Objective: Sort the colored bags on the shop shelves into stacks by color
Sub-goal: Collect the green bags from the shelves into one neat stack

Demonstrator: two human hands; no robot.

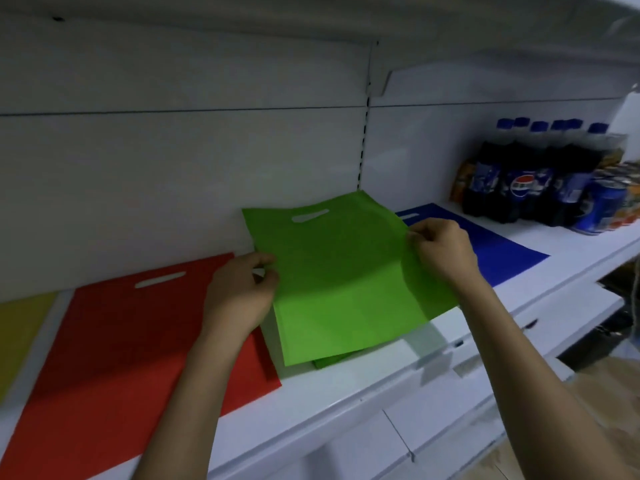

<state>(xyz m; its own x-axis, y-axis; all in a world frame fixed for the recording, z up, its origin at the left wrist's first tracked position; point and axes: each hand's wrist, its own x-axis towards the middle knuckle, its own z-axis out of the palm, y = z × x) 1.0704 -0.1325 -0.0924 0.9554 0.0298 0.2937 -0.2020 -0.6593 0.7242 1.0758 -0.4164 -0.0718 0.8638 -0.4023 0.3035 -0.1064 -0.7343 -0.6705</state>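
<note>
Head view, one shelf bay. I hold the top green bag (346,282) by its two long edges: my left hand (239,296) pinches the left edge between thumb and fingers, and my right hand (443,251) pinches the right edge near the handle end. Gripping both edges keeps the limp sheet taut and flat, so I judge it can be squared over the green stack (329,361), a corner of which shows just beneath its near edge. The bag hangs a little above the shelf (346,403), handle slot toward the back panel (173,168), skewed slightly against the stack below.

The colours lie in a row, each in its own lane: yellow bag (20,327) at far left, red bag (138,358) beside it, green in the middle, blue bag (502,251) to the right. My left wrist crosses the red bag's right edge; my right hand overlaps the blue bag's near corner in view, and I cannot tell whether it touches.

Bare white shelf shows in front of the green stack and between green and blue. The cola bottles (519,181) stand well apart, beyond the blue bag.
</note>
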